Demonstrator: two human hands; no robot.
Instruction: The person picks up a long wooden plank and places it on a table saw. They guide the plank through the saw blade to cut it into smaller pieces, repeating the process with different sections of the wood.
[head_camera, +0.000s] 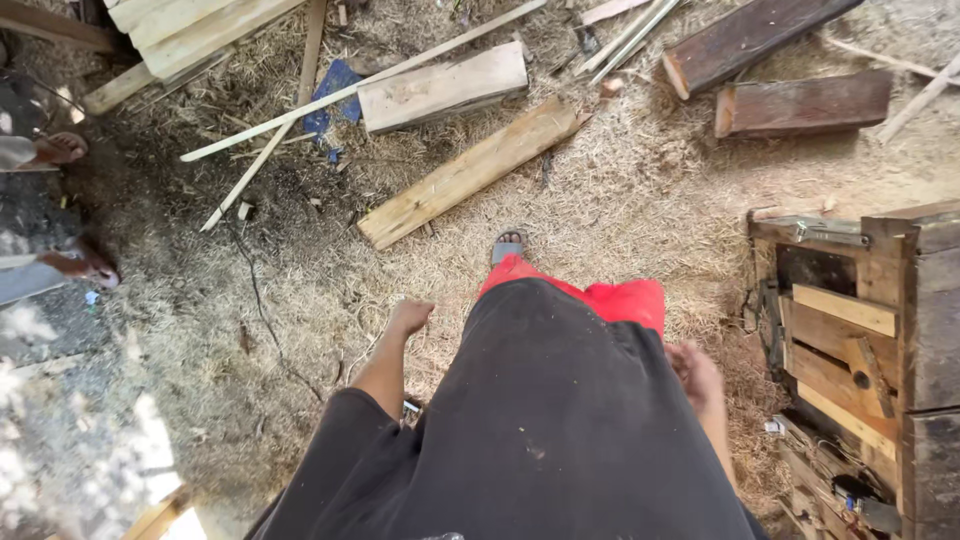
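**Both hands empty, standing over sawdust floor**

Left hand (410, 316) hangs at the side, fingers curled loosely, grasping nothing. Right hand (697, 374) is motion-blurred; nothing visible in it, but whether it's clenched or released I cannot tell.

Nearest loose piece to the hands: pale flat wooden plank (472, 171) on the sawdust-covered ground (620, 200), ahead of the sandalled foot (507, 246). Long axis runs diagonally, lower-left to upper-right; the upper-right end points toward the dark boards at the top edge.

Around it:
- shorter pale thick wooden block (443, 87) just above the plank, roughly parallel, apart from it
- long thin pale wooden strip (360, 85) crossing above the block, same diagonal
- two dark reddish-brown timber blocks (803, 104) near the top right corner, well apart from the plank
- blue scrap (333, 90) partly under the strip
- weathered wooden crate-like bench with slats (880, 330) at the right edge, just beside the right hand
- another person's bare feet (70, 205) at the left edge

Black garment and red cloth (625, 298) fill the lower centre, hiding the ground between the hands.
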